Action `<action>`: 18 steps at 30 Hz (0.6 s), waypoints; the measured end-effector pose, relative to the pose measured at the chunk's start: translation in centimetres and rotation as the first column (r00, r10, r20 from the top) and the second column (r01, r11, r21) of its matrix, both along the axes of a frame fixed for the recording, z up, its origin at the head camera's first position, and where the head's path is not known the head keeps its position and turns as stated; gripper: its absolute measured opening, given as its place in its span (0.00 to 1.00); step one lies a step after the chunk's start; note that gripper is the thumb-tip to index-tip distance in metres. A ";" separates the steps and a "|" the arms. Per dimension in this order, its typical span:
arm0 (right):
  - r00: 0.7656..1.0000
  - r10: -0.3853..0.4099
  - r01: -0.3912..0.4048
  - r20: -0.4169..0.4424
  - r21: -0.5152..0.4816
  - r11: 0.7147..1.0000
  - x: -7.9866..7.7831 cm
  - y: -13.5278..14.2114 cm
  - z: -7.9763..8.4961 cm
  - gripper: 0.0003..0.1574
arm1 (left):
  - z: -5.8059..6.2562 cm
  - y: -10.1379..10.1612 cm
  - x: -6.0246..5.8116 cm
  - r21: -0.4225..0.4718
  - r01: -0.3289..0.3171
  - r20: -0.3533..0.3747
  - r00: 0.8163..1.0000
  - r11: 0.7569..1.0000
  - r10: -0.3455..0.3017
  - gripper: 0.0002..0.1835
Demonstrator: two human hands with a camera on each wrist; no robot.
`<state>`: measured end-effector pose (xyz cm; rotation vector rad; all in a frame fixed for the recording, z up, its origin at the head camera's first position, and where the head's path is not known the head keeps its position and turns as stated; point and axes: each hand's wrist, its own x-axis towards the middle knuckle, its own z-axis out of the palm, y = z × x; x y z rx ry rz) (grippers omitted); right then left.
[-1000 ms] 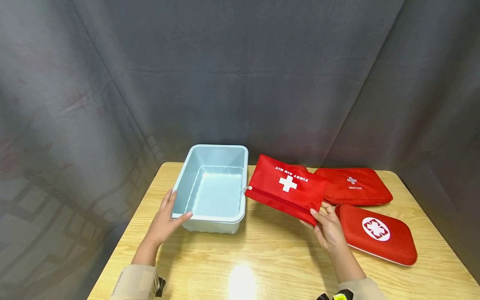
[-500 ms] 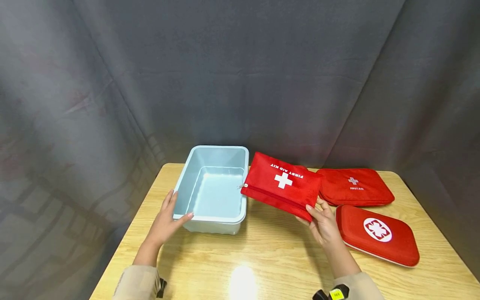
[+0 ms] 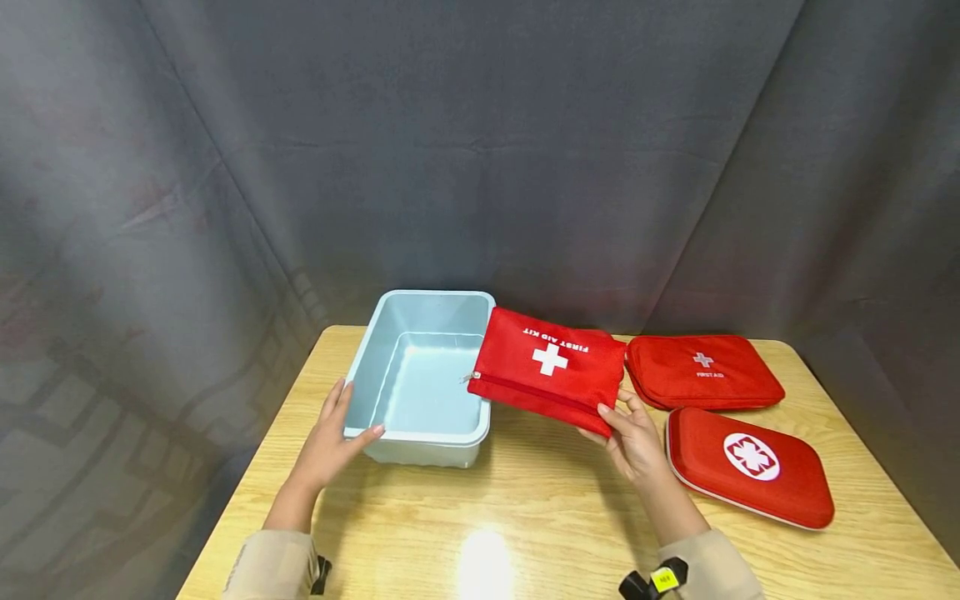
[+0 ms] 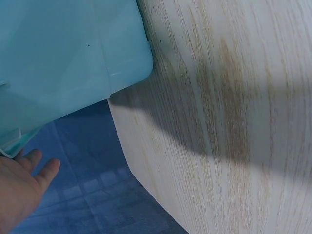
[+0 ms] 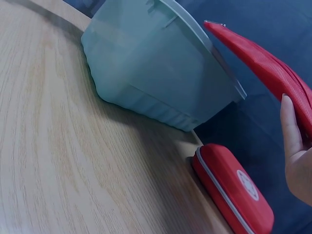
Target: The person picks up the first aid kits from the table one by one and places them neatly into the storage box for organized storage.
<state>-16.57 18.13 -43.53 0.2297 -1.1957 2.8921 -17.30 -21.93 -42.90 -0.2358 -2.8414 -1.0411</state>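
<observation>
My right hand [image 3: 633, 437] pinches the near right corner of a flat red zip pouch [image 3: 551, 371], thumb on top. The pouch has a white cross and the words FIRST AID KIT, upside down from here. It is held above the table, tilted, with its left end and zip pull over the right rim of a pale blue plastic bin [image 3: 435, 437]. My left hand [image 3: 330, 442] rests at the bin's near left corner, fingers extended along the side and thumb by the front rim. In the left wrist view only part of the left hand [image 4: 22, 187] shows.
A soft red FIRST AID case [image 3: 705, 387] lies at the back right of the wooden table [image 3: 555, 517]. In front of it lies a red hard case [image 3: 720, 450] with a round white emblem. Another red case [image 3: 603, 335] is mostly hidden behind the pouch. A grey curtain [image 3: 480, 167] hangs behind.
My right hand has carried the pouch leftward, and its left end now overlaps the bin's right rim. My left hand and the bin have stayed in place.
</observation>
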 end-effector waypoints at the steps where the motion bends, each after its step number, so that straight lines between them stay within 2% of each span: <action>1: 1.000 0.001 -0.001 0.001 0.000 1.000 0.0 -0.1 0.0 0.17 | 0.0 0.0 0.0 0.001 -0.001 0.001 1.000 1.000 0.001 0.47; 10: 1.000 0.022 -0.022 0.003 -0.010 1.000 -0.3 -0.5 0.3 0.17 | 0.0 0.0 0.1 0.007 -0.005 0.001 1.000 1.000 0.005 0.47; 18: 1.000 0.016 -0.016 0.010 0.028 0.999 -0.6 -1.0 0.6 0.18 | 0.1 0.0 0.0 0.015 -0.001 -0.003 1.000 1.000 0.001 0.48</action>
